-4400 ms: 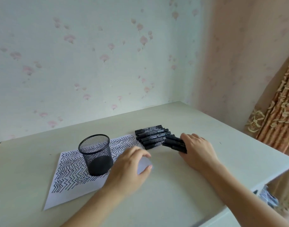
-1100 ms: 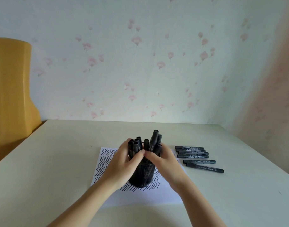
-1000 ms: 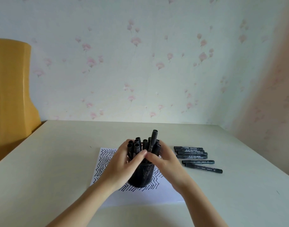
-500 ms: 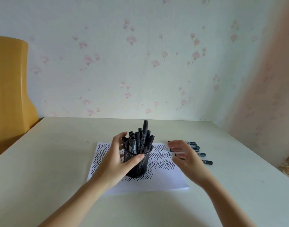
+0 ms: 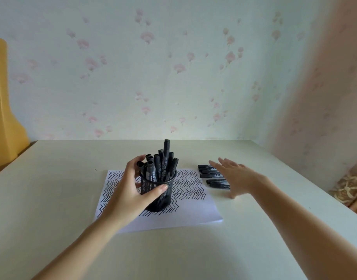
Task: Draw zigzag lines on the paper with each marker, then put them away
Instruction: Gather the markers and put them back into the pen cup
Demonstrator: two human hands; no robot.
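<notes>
- Yellow, smooth and curved, a chair back (image 5: 3, 110) stands far left of the cup, beyond the pale matte table (image 5: 52, 199).
- Your left hand (image 5: 131, 190) curls round the black mesh cup (image 5: 159, 193), thumb across its front wall.
- White paper (image 5: 185, 215), covered in black zigzags, lies flat under the cup.
- Standing markers (image 5: 163, 166) fill the cup, long axes near vertical, ends up.
- Right of the cup, loose markers (image 5: 211, 174) lie flat, long axes running left-right.
- Your right hand (image 5: 237, 175) hovers over them, fingers spread, holding nothing.

Both forearms bare, no sleeves, no jewellery.
</notes>
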